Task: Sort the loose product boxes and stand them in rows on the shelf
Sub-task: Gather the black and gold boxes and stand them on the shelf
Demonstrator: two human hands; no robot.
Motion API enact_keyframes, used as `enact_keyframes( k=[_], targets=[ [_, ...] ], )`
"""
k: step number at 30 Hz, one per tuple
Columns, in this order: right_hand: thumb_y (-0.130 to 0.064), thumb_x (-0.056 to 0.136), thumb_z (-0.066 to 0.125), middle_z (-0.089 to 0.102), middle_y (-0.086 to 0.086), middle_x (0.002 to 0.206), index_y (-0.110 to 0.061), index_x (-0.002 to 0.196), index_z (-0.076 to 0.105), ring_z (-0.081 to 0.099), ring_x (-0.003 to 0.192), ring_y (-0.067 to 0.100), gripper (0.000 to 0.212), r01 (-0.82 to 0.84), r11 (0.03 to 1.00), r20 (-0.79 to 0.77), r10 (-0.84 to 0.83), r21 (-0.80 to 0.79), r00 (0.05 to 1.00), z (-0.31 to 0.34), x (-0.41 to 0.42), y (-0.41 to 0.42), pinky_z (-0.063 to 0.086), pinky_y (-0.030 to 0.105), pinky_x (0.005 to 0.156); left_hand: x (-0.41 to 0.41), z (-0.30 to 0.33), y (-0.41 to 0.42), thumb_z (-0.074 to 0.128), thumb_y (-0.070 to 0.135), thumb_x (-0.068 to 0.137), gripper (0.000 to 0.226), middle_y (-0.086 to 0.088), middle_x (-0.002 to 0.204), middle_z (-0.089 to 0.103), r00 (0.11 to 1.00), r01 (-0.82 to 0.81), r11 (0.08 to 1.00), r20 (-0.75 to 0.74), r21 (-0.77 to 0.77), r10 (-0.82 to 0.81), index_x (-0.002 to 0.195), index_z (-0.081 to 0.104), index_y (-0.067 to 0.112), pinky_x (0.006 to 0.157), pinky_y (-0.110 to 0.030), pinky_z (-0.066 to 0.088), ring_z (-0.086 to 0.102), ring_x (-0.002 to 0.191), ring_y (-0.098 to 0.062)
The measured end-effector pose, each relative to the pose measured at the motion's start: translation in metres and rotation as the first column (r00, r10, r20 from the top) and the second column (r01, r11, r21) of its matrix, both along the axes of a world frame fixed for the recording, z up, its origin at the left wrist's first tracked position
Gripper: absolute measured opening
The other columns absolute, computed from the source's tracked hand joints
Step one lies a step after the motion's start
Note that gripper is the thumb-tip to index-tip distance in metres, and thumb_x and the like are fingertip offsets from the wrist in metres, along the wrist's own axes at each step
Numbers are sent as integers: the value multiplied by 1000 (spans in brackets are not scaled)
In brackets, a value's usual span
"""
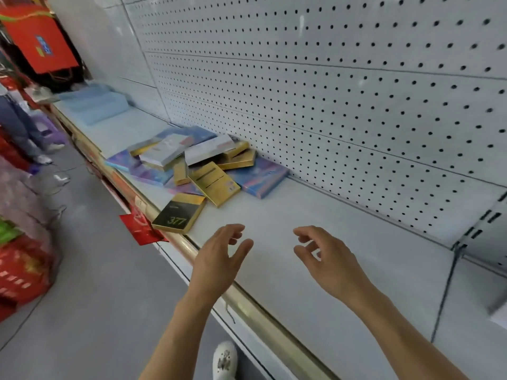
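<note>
A loose heap of flat product boxes lies on the white shelf (315,242), left of centre against the pegboard. A black-and-gold box marked 377 (179,213) lies nearest me at the shelf's front edge. Behind it are a gold box (215,183), a blue-pink box (259,178), white-grey boxes (210,150) and several more gold and blue ones. My left hand (219,256) hovers open above the front rail, right of the 377 box. My right hand (326,256) hovers open over the bare shelf, holding nothing.
A white pegboard wall (329,91) backs the shelf. A gold rail (255,308) with a red price tag (140,229) runs along the front edge. Pale blue packs (96,104) sit at the far left. A person's legs (24,124) and red goods (22,270) stand in the aisle.
</note>
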State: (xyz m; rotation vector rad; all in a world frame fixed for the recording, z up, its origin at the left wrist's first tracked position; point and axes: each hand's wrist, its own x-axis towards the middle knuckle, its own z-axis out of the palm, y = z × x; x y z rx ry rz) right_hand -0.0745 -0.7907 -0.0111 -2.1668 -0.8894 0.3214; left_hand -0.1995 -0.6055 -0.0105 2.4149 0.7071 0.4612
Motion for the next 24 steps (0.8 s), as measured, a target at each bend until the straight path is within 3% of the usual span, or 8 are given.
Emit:
enact_keyframes(
  k=[5, 10, 13, 16, 18, 21, 24],
  targets=[
    [-35, 95, 52, 56, -18, 118, -33, 124, 52, 56, 101, 3, 29, 47, 998, -53, -49, -28, 997, -12, 27, 86, 46, 26, 89, 39, -4, 94, 61, 43, 89, 39, 13, 112, 62, 999, 21, 999, -26, 39, -20, 124, 56, 27, 81, -21, 46, 58, 99, -2],
    [-34, 94, 53, 57, -15, 122, -33, 121, 53, 56, 104, 6, 27, 134, 990, -129, -139, -47, 982, -17, 52, 181, 47, 35, 92, 75, -9, 198, 64, 37, 90, 38, 5, 122, 57, 998, 27, 995, -62, 95, -21, 124, 55, 24, 84, -24, 38, 53, 111, -12],
    [-30, 93, 56, 58, -10, 121, -27, 120, 56, 57, 102, 8, 27, 204, 979, -151, -203, -12, 967, -13, 72, 230, 48, 35, 90, 99, -11, 245, 64, 40, 89, 49, 2, 132, 46, 997, 1, 994, -75, 106, 7, 131, 47, 24, 87, -28, 38, 47, 120, -17],
    [-24, 91, 58, 58, -5, 115, -19, 123, 56, 58, 91, 7, 32, 317, 947, -211, -303, 39, 929, -13, 97, 268, 48, 31, 85, 121, -15, 278, 59, 53, 87, 63, 0, 141, 38, 983, -17, 997, -181, 78, 30, 139, 34, 28, 96, -37, 40, 41, 129, -20],
    [-22, 88, 61, 55, -2, 110, -16, 128, 49, 57, 90, 13, 41, 425, 905, -331, -391, 35, 859, -15, 115, 288, 49, 35, 85, 131, -18, 292, 56, 61, 86, 69, 0, 146, 38, 974, 11, 998, -228, 54, 1, 141, 32, 28, 102, -42, 40, 39, 133, -22],
    [-21, 87, 64, 55, 7, 110, -15, 132, 35, 58, 86, 21, 54, 614, 788, -632, -453, 46, 628, -18, 138, 314, 55, 38, 77, 142, -22, 308, 58, 69, 79, 74, 3, 138, 52, 973, 76, 994, -222, 76, -57, 137, 38, 28, 98, -42, 47, 51, 124, -19],
    [-24, 89, 62, 56, 6, 92, -11, 141, 28, 61, 71, 22, 64, 720, 694, -736, -493, -11, 464, -20, 156, 333, 56, 48, 81, 155, -19, 318, 61, 77, 70, 81, 7, 132, 57, 946, 171, 979, -297, 112, -131, 134, 40, 32, 96, -40, 49, 56, 118, -16]
  ],
)
